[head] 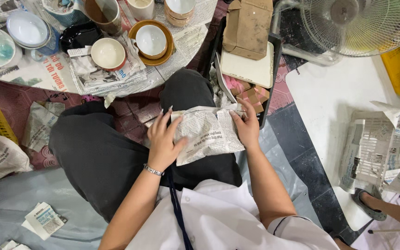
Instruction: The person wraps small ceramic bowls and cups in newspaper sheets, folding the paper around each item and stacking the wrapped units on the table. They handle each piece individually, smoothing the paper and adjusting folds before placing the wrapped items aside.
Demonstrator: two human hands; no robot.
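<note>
Both hands hold the newspaper-wrapped bundle [208, 133], long axis left-right across the lap.

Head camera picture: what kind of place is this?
Probably a ceramics packing spot on a floor. Both hands hold a newspaper-wrapped bundle, cups and bowls sit on newspaper, and a cardboard box waits nearby.

Newspaper bundle [208, 134] on lap, cups [109, 53] ahead on table [181, 51].

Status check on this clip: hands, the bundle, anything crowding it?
Left hand and right hand both gripping newspaper-wrapped bundle on lap. Black crate of cardboard close beyond right hand; nothing blocking.
</note>
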